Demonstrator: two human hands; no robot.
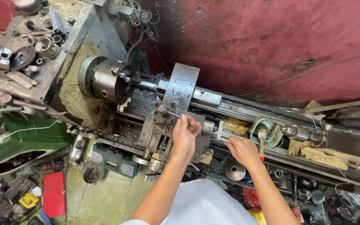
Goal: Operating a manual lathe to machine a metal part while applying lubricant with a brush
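I look down on a metal lathe with its chuck (107, 79) at the left. My left hand (185, 135) grips a thin metal wrench handle (172, 113) that reaches to the tool post (162, 110) on the carriage. My right hand (242, 150) rests on the compound slide's handle end (226, 139), fingers curled over it; what lies under the palm is hidden. A short shaft (148, 85) sticks out of the chuck toward the tool post.
The tailstock (301, 133) with a drill chuck sits at the right beside a greenish tin (267, 130). Loose metal parts cover the headstock top (26, 50). A red wall stands behind. Tools and a red box (54, 192) lie on the tiled floor.
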